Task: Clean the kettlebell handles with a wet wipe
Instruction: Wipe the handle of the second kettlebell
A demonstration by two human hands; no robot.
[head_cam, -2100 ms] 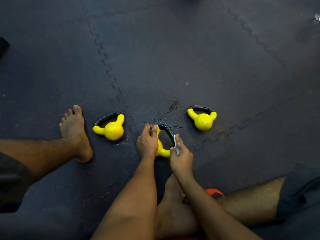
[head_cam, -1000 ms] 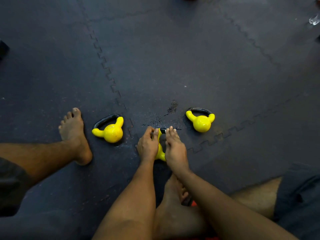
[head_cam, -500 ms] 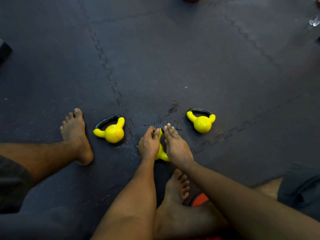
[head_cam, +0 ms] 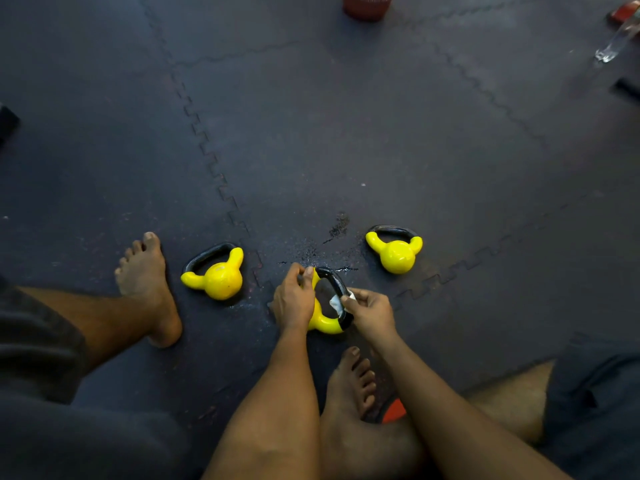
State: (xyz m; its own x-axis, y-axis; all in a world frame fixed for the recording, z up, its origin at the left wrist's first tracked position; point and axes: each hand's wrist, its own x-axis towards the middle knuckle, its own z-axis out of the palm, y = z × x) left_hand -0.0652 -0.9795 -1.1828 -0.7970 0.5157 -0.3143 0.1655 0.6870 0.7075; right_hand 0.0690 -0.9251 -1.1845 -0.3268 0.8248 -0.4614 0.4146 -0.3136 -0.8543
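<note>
The middle kettlebell [head_cam: 325, 325] is laid on its side on the foam floor mat [head_cam: 346, 133], between the two hands. It is gripped by the left hand [head_cam: 292, 303], the fingers being curled round its yellow part. A small white wet wipe [head_cam: 336, 301] is pinched by the right hand [head_cam: 372, 311] and held against the black handle [head_cam: 334, 282] on its right side. The left kettlebell [head_cam: 218, 280] and the right kettlebell [head_cam: 396, 256] are set apart on the mat, untouched.
</note>
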